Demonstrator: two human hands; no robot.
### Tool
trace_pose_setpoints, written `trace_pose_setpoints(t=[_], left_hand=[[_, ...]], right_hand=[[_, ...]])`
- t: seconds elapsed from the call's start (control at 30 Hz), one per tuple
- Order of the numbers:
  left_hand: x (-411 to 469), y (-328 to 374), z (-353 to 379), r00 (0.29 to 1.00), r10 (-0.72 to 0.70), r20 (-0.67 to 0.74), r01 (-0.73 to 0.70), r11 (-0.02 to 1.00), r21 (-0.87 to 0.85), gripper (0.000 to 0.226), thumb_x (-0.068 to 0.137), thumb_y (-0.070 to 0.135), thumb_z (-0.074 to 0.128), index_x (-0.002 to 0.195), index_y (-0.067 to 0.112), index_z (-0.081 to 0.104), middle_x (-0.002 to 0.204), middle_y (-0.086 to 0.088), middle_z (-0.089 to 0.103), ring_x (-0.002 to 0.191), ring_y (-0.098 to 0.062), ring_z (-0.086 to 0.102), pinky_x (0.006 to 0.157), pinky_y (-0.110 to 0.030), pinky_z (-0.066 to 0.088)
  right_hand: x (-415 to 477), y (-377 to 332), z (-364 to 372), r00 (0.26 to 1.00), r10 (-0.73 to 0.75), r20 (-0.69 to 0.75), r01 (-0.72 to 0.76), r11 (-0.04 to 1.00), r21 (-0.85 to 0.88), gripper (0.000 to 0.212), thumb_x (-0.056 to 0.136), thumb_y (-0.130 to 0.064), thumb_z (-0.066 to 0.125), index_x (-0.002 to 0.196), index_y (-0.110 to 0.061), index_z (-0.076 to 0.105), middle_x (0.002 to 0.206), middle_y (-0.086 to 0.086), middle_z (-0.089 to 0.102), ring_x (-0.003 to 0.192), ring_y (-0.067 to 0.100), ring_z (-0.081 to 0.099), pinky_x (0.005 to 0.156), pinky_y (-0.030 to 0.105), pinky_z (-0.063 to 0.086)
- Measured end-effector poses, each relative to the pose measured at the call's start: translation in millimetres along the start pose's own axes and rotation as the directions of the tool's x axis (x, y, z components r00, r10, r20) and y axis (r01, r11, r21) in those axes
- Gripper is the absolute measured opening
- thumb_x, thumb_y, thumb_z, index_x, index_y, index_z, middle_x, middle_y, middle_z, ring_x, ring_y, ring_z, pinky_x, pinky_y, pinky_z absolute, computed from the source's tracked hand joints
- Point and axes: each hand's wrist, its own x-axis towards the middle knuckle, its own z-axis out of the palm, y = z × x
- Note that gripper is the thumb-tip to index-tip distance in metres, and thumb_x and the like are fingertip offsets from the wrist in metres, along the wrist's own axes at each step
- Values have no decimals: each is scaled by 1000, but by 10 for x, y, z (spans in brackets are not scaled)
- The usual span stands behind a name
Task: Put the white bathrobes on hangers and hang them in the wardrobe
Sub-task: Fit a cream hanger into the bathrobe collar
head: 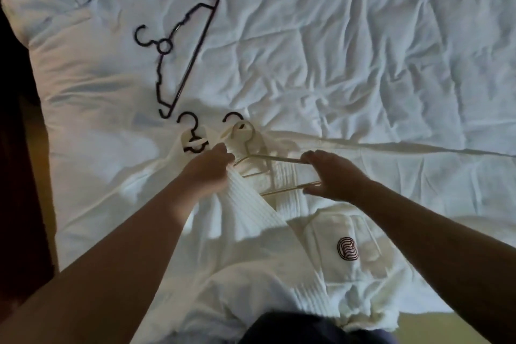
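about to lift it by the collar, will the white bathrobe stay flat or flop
Probably floppy: the bathrobe bunches where the left hand grips its collar. Likely heavyish, given the thick ribbed weave. It may slip off the thin gold hanger the right hand holds.

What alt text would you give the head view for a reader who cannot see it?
Two hands fit a pale hanger to a white bathrobe on a rumpled white bed: the left hand grips the collar, the right hand holds the hanger's end. A black hanger lies loose beyond.

hanger (178, 53) on bed (363, 50), behind bathrobe (251, 220)
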Motion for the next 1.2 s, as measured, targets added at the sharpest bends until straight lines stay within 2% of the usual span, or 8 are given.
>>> trace_pose_setpoints(t=[0.13,0.27,0.5,0.6,0.73,0.9,1.07,1.2], left_hand=[[-131,-63,352,995,92,-30,-94,993,-67,22,84,15,56,101,26,63,130,0,43,85,-24,61,69,-41,55],[-182,90,510,998,54,-18,-56,994,-94,17,93,25,54,108,25,63,137,0,36,91,-22,59,69,-33,48],[-118,-43,454,993,-63,-104,68,997,45,35,104,37,36,125,17,54,129,-8,45,82,-29,65,64,-40,51],[-78,-81,476,987,-78,-141,89,994,69,36,105,38,33,124,17,54,120,-6,46,75,-26,64,59,-38,50],[-108,-42,516,982,-92,-167,106,991,77,33,105,36,36,118,16,59,116,-5,48,73,-24,65,59,-38,52],[-254,37,536,969,-131,-208,173,964,200,17,89,20,65,103,11,64,104,-9,57,56,-24,60,45,-32,39],[-324,-87,591,945,-243,-220,281,945,164,26,96,16,51,120,12,59,119,-8,54,78,-26,64,53,-36,36],[-311,-98,657,944,-140,-299,205,959,198,21,71,10,80,85,8,65,90,-11,58,46,-26,53,40,-30,36]], right_hand=[[415,-441,500,979,-51,199,44,998,43,92,76,-39,83,148,-25,27,148,9,42,121,30,58,94,40,52],[569,-456,519,970,-28,240,37,999,-36,100,71,-64,76,150,-40,19,148,6,42,128,28,52,95,45,52],[505,-241,38,977,105,184,-50,958,-281,63,92,-75,36,140,-36,50,114,5,67,105,25,65,80,37,46],[464,-209,-17,984,136,115,-108,970,-220,47,97,-60,44,127,-28,60,116,7,63,106,27,63,84,38,48],[477,-143,14,955,144,260,-93,976,-198,39,92,-37,59,127,-21,58,123,7,53,109,26,58,82,33,45],[472,-106,-129,951,36,306,-13,997,-77,19,88,-33,66,91,-20,52,99,1,47,91,20,51,75,30,41],[357,78,-181,931,81,355,-62,996,-66,42,94,-58,56,74,-21,51,86,-4,53,83,14,50,71,27,36],[218,171,-93,979,90,185,-83,996,-41,29,91,-44,67,75,-28,50,90,-6,53,87,13,51,77,26,41]])
